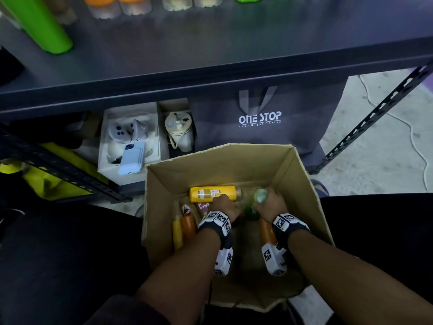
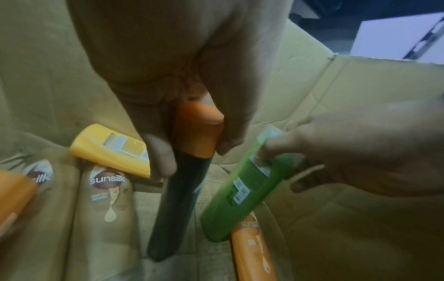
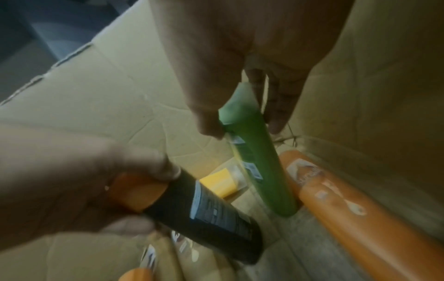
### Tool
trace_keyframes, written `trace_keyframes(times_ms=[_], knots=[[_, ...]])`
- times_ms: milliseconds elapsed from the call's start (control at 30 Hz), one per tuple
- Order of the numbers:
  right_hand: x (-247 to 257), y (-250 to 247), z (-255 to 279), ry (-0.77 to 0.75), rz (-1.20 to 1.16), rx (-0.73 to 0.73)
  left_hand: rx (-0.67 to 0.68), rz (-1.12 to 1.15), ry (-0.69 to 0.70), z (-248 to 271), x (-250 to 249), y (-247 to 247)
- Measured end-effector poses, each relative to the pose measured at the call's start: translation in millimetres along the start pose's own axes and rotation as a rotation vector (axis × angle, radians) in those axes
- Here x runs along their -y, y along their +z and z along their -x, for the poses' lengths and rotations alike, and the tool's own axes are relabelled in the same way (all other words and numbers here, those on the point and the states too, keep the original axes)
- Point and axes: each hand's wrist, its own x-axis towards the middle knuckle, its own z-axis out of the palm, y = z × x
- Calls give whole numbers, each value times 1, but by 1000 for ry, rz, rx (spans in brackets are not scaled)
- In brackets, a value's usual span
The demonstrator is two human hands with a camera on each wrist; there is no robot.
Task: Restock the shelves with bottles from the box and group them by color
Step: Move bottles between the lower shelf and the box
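Both hands are down inside the cardboard box (image 1: 302, 181). My left hand (image 1: 223, 204) grips a dark bottle (image 2: 177, 199) by its orange cap (image 2: 197, 133), the body hanging down. My right hand (image 1: 269, 202) pinches a green bottle (image 3: 261, 167) by its pale green cap (image 1: 260, 195). The dark bottle (image 3: 209, 220) shows in the right wrist view too, and the green bottle (image 2: 240, 195) in the left wrist view. Lying on the box floor are a yellow bottle (image 1: 212, 193), a brown Sunsilk bottle (image 2: 108, 199) and orange bottles (image 1: 187, 227) (image 3: 355, 218).
A dark shelf board (image 1: 210, 73) runs above, with orange, yellow and green bottles (image 1: 46, 22) standing along its back. Under it sit a white box (image 1: 103, 160) holding a phone and a controller, a pale jug (image 1: 179, 131) and a grey ONE STOP bag (image 1: 260, 118).
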Motion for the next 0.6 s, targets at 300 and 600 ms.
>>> trace_keyframes(times_ms=[300,600], knots=[[-5,16,1,-41,-234,-13,5,133,65,2,6,3],[-25,32,-20,28,-514,82,-89,594,-6,-12,35,29]])
